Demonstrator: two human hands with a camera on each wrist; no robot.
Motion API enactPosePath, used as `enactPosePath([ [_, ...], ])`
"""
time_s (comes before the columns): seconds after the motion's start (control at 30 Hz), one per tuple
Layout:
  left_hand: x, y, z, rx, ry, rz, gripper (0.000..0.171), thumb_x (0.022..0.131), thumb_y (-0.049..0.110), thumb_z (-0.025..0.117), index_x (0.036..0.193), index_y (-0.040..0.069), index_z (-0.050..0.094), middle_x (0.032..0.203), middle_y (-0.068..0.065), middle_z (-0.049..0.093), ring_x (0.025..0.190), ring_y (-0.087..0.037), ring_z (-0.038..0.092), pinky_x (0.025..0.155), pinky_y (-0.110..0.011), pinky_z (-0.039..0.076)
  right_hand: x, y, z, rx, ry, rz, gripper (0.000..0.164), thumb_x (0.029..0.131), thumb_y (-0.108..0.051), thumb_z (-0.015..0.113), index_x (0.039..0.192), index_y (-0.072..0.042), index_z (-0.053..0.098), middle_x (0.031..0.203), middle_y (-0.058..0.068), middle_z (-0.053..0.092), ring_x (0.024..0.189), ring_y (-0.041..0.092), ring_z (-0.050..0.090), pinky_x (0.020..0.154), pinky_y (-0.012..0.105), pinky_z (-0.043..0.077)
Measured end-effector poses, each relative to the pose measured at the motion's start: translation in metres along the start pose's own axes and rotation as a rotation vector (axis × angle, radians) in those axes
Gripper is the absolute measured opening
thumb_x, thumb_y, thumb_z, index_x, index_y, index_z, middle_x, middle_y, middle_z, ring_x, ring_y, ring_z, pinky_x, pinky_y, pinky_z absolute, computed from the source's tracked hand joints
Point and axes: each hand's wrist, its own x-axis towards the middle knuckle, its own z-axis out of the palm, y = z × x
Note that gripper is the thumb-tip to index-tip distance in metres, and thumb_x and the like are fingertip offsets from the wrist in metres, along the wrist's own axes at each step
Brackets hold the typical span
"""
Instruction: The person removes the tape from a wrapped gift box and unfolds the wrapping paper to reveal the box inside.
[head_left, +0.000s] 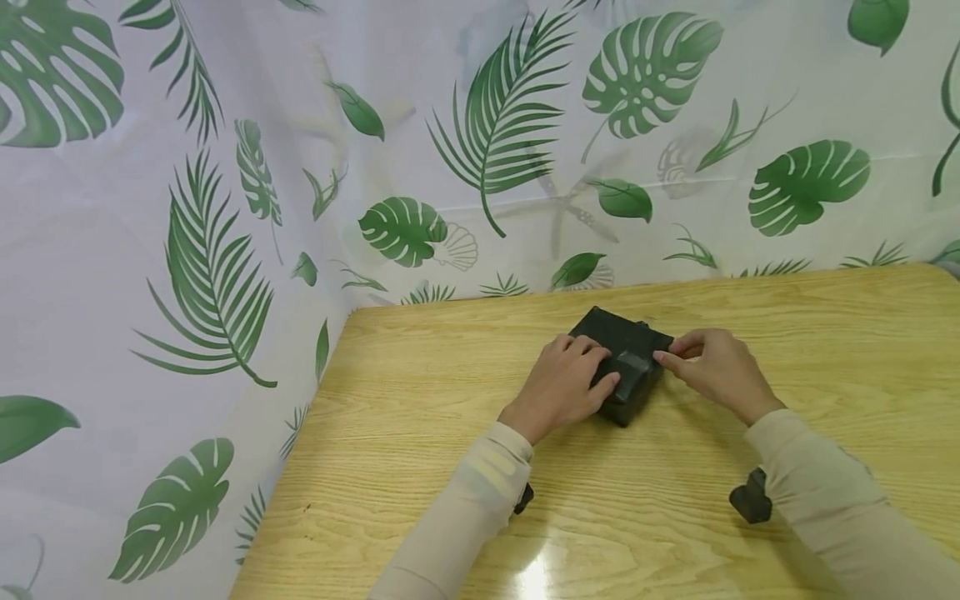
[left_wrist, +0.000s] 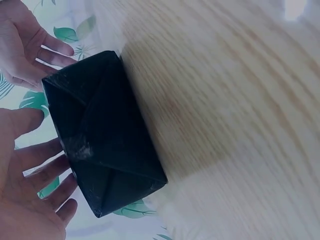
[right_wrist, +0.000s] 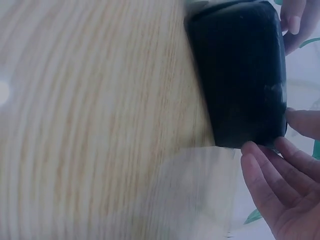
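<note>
A box wrapped in black material (head_left: 621, 332) lies on the wooden table, with a shiny strip like clear tape on its top. My left hand (head_left: 558, 385) rests on its left part, fingers spread over the top. At the right corner my right hand (head_left: 716, 371) pinches the wrapping's edge between thumb and fingers. In the left wrist view, the near end of the black box (left_wrist: 112, 125) shows folded, creased flaps. The right wrist view has a smooth side of the box (right_wrist: 240, 75), with the right fingertips (right_wrist: 255, 155) touching its end.
The light wooden table (head_left: 405, 400) extends around the box. Behind it and at the left hangs a white curtain (head_left: 525, 208) printed with green leaves. Dark wrist devices (head_left: 752, 497) show beside the sleeves.
</note>
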Motion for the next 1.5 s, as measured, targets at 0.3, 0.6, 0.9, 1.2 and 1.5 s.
enactPosePath([
  [0.3,-0.003,0.000,0.001,-0.044,0.019,0.050,0.047,0.109,0.043,0.042,0.143,0.016,0.060,0.137,-0.001,0.056,0.128,-0.016,0.051,0.111,-0.031,0.039,0.003,-0.003,0.005,0.073,-0.018,-0.013,0.058,0.104,-0.038,0.058,0.132,0.013,0.059,0.113,0.030,0.068,0.086,0.033,0.072,0.071,0.044,0.059],
  [0.6,-0.004,0.002,0.002,-0.062,-0.010,0.058,0.049,0.110,0.043,0.038,0.147,0.016,0.056,0.139,-0.002,0.052,0.123,-0.016,0.051,0.107,-0.029,0.040,0.008,-0.009,0.008,0.052,-0.021,0.032,0.078,0.097,-0.054,0.063,0.135,0.014,0.055,0.121,0.033,0.064,0.107,0.047,0.064,0.088,0.060,0.053],
  [0.9,-0.005,0.002,0.003,-0.086,-0.002,0.067,0.049,0.110,0.041,0.040,0.150,0.016,0.052,0.142,-0.003,0.050,0.127,-0.017,0.050,0.110,-0.029,0.040,0.012,-0.010,0.011,0.043,-0.051,0.017,0.079,0.097,-0.049,0.066,0.138,0.016,0.051,0.130,0.035,0.059,0.114,0.050,0.060,0.089,0.060,0.053],
  [1.2,-0.004,-0.008,0.001,-0.175,0.032,0.067,0.046,0.109,0.036,0.047,0.148,0.012,0.054,0.154,-0.005,0.047,0.145,-0.021,0.039,0.119,-0.033,0.031,0.016,-0.010,0.012,0.060,-0.072,-0.028,0.072,0.100,-0.043,0.063,0.141,0.015,0.049,0.133,0.036,0.056,0.108,0.047,0.065,0.083,0.054,0.058],
  [1.5,-0.003,-0.007,0.003,-0.157,0.029,0.051,0.047,0.107,0.038,0.051,0.147,0.013,0.055,0.154,-0.005,0.048,0.145,-0.022,0.040,0.118,-0.034,0.033,0.015,-0.012,0.014,0.062,0.021,-0.054,0.063,0.102,-0.037,0.063,0.138,0.014,0.051,0.132,0.035,0.056,0.114,0.050,0.060,0.088,0.058,0.054],
])
